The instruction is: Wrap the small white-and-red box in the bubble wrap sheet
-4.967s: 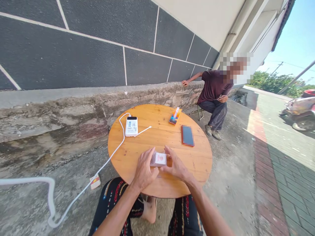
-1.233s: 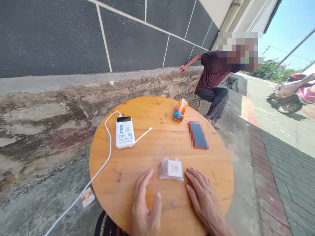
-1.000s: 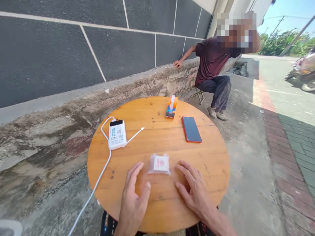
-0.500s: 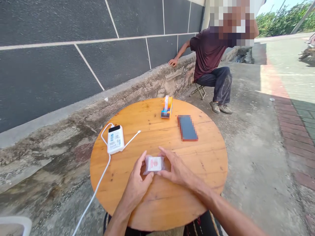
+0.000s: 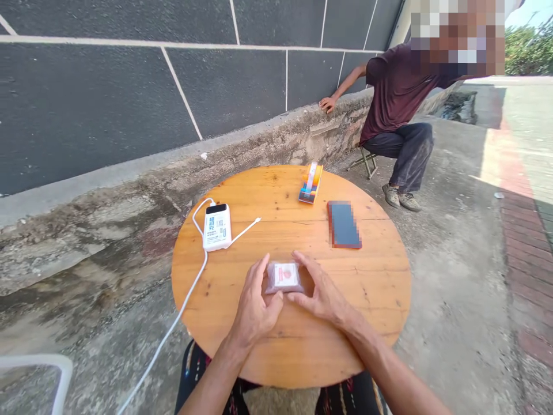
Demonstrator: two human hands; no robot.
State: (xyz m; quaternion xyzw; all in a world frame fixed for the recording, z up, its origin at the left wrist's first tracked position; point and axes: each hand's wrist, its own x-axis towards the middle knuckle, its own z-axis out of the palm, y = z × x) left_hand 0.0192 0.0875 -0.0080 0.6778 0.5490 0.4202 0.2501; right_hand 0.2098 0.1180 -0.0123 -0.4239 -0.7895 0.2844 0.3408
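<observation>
A small clear plastic packet with a white label and red mark (image 5: 284,276) lies on the round wooden table (image 5: 367,288). My left hand (image 5: 254,305) grips its left edge with fingers and thumb. My right hand (image 5: 322,291) holds its right edge, fingers curled round the far corner. Both hands rest on the tabletop near its front half.
A white power bank (image 5: 216,226) with a white cable (image 5: 190,300) lies at the left. A red-cased phone (image 5: 344,225) and an orange tape dispenser (image 5: 310,183) sit farther back. A person in a dark red shirt (image 5: 397,86) sits on a stool by the wall ledge.
One second ago both hands lay flat beside the packet. They have since closed in on it from both sides and now hold its edges. The head camera shifted slightly.
</observation>
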